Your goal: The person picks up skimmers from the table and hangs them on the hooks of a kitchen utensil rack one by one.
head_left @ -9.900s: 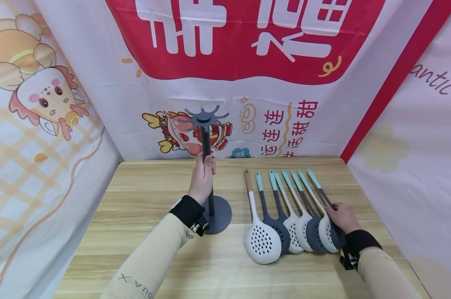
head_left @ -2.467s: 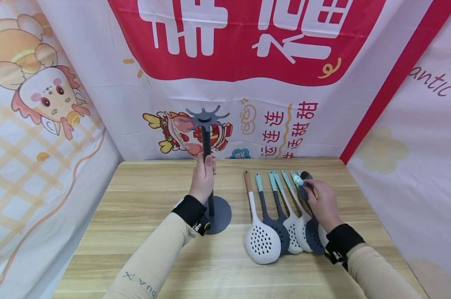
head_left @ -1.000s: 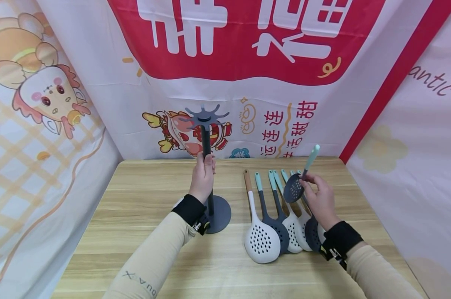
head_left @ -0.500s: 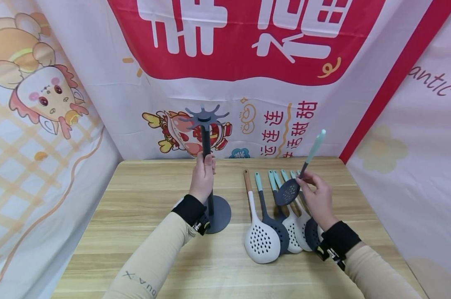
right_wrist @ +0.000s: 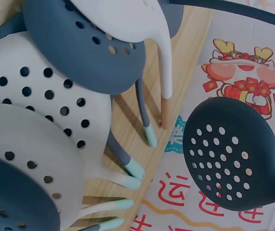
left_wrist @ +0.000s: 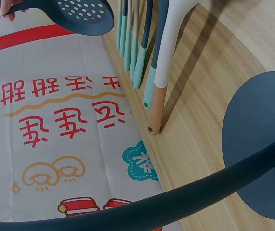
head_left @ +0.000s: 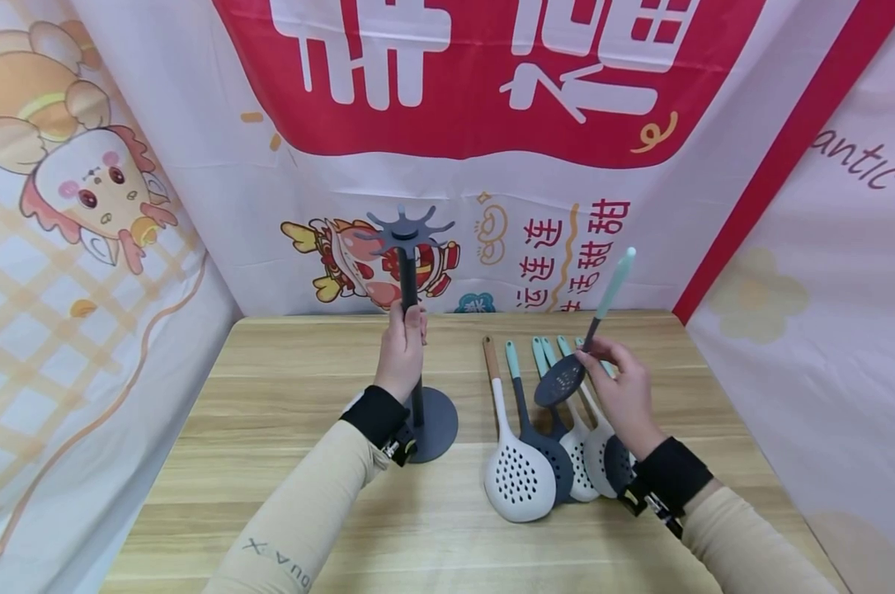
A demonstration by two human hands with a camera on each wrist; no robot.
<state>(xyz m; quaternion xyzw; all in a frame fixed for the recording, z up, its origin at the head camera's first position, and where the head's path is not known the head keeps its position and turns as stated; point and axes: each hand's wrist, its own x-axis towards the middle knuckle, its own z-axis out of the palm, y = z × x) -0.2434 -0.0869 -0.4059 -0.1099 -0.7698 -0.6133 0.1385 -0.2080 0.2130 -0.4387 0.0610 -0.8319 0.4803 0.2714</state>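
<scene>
My left hand (head_left: 402,353) grips the upright pole of a dark grey utensil stand (head_left: 438,425), which has a round base and a ring of hooks on top. My right hand (head_left: 625,396) pinches the shaft of a dark grey skimmer (head_left: 561,381) with a mint handle. Its perforated head tilts down to the left, above the other utensils, and the handle points up; the right wrist view shows this skimmer (right_wrist: 236,154) from close by. Below lies a row of white and grey skimmers, the leftmost being a white skimmer (head_left: 520,483) with a brown handle end. My right hand hides some of them.
The wooden table (head_left: 284,396) carries the stand left of the skimmer row. A printed cloth (head_left: 447,99) hangs along the table's back edge, with further cloths at both sides. The row's skimmer heads overlap, and their handles point to the back.
The right hand took the rightmost dark skimmer from the row, lifted it and turned its handle upward. Over the last second it shifted slightly left. The left hand stays on the pole.
</scene>
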